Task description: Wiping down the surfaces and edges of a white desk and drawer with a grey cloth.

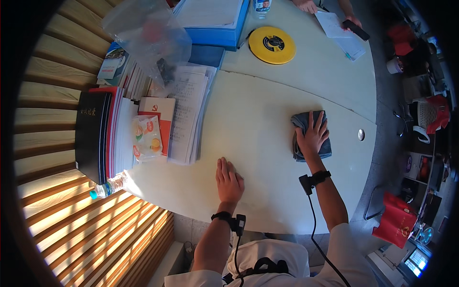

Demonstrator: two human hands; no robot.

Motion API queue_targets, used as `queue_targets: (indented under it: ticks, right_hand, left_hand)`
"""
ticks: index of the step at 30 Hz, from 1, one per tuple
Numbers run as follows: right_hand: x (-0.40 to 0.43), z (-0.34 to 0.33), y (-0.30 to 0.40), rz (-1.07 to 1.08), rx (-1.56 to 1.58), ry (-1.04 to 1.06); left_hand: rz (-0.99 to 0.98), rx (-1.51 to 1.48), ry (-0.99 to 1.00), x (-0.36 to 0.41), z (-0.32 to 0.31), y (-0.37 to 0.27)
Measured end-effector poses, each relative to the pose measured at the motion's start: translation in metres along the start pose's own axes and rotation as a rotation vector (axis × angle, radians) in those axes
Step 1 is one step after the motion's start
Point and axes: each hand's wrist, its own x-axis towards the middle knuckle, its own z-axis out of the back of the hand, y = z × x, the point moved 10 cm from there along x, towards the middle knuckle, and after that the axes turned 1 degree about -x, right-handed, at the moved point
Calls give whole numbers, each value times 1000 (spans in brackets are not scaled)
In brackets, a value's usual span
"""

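On the pale tabletop (pixel 265 143), my right hand (pixel 312 138) lies spread over a folded dark grey cloth (pixel 324 149), pressing it flat from above. The fingers point away from me, with no clear grip on the cloth. My left hand (pixel 230 182) rests palm down on the bare table nearer to me, left of the cloth, holding nothing that shows. Its fingers lie close together, and the thumb side is partly hidden. Each wrist wears a black strap with a small cabled device.
Left stand upright books (pixel 92 136), a stack of papers (pixel 188 118), a snack packet (pixel 147 138) and a plastic bottle (pixel 109 186). Farther off are a blue file box (pixel 215 37), a yellow tape-measure reel (pixel 272 45) and another person's hands (pixel 353 21) with paper and a phone. A round hole (pixel 361 135) is at right.
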Motion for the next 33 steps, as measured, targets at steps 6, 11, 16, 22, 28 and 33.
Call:
queue_targets:
  ticks: [6,11,16,22,28,33]
  right_hand:
    - [79,1,109,-2,18,-99]
    - [33,21,241,454,199,-24]
    - [-45,28,272,1017,330,80]
    - [51,24,262,777,266,-26]
    - [38,26,237,805,317,-72]
    - [47,23,125,830,162,-13]
  left_hand:
    - [-10,-16,42,2,-3,-8]
    - [-12,-1,47,3,-8,-6]
    - [6,39,53,-1,-3,0]
    - [-16,33,22,-3,-3,-8]
    - [-22,-3,48,4,-8,-14]
    - [-54,15,22,-6,1,2]
